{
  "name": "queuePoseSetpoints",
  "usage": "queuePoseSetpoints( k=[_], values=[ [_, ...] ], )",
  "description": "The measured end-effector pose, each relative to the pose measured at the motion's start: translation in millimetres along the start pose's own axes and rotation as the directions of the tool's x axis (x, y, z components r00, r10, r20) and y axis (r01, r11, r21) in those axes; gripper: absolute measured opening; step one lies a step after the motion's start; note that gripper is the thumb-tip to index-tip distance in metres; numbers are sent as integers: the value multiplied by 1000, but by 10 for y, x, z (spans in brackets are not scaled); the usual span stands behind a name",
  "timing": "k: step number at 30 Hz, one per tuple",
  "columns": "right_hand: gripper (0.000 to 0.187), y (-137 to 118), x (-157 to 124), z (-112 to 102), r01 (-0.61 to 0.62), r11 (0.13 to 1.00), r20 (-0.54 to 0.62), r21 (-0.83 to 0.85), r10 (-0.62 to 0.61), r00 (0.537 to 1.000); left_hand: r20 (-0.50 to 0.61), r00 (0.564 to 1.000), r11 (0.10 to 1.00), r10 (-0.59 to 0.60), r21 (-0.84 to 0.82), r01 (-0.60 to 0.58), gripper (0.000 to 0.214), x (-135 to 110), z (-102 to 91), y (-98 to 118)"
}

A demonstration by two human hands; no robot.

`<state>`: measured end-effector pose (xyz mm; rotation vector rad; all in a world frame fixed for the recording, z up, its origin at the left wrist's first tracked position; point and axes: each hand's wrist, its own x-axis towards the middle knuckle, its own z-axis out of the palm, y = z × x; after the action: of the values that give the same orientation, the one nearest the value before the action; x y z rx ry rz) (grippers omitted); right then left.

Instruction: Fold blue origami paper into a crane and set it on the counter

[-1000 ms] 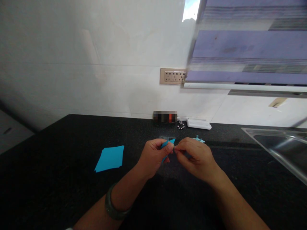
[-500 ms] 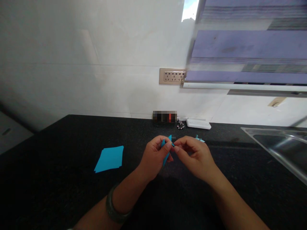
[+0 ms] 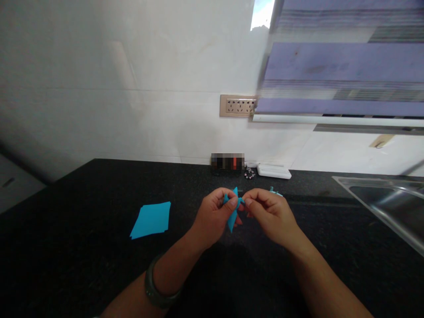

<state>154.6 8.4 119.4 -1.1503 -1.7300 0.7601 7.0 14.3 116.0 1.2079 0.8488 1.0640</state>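
The left hand (image 3: 213, 216) is closed on a folded blue paper piece (image 3: 232, 215), thumb and forefinger pinching it near its upper end, so that one point sticks up above the fingers and a longer point hangs below them. The right hand (image 3: 270, 214) meets it from the other side, its fingertips pinched on the same piece just beside the left thumb. Both hands are held a little above the black counter (image 3: 82, 247), near its middle. A dark bangle (image 3: 155, 289) sits on the left wrist.

To the left on the counter, well apart from the hands, lies a small stack of blue paper squares (image 3: 151, 219). Just behind the right hand a second blue folded shape (image 3: 274, 191) peeks out, mostly hidden. Farther back, against the wall, rest a flat white box (image 3: 274, 171) and a small dark item (image 3: 250, 173), possibly beaded, too small to tell. A steel sink (image 3: 391, 198) is set into the counter at the right, and a socket panel (image 3: 236, 106) is on the white wall.
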Motion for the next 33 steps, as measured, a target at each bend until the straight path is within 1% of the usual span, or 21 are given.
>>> queuePoseSetpoints(
  k=[6,10,13,18,21,25,27,29,33],
  values=[
    [19,45,-5,30,1,999,12,45,-2,1000,17,1000,1000,-24,1,24,19,0,-4,-16],
    [17,44,2,2,95,995,78,-41,-91,993,68,997,998,-36,-55,40,21,8,-36,-23],
    [15,15,6,-36,161,983,118,-88,-151,981,81,996,997,-32,-66,37,21,11,-52,-19],
    [15,-16,13,-71,281,939,121,-201,-261,958,84,996,1000,-18,-4,19,23,9,-59,-10],
    [15,-9,15,-76,324,917,136,-232,-300,944,95,995,1000,-23,19,21,24,7,-70,-8],
    [15,3,11,-79,338,917,148,-213,-311,939,144,988,996,-56,-54,64,23,10,-79,-18],
    [15,-4,10,-81,329,922,153,-205,-302,941,151,987,995,-63,-72,74,23,11,-74,-24],
    [16,-21,10,-83,318,924,163,-213,-287,944,122,991,998,-47,-46,53,24,10,-67,-27],
    [17,-57,10,-83,310,920,169,-238,-276,946,59,998,997,3,76,-8,25,3,-65,-15]
  ],
)
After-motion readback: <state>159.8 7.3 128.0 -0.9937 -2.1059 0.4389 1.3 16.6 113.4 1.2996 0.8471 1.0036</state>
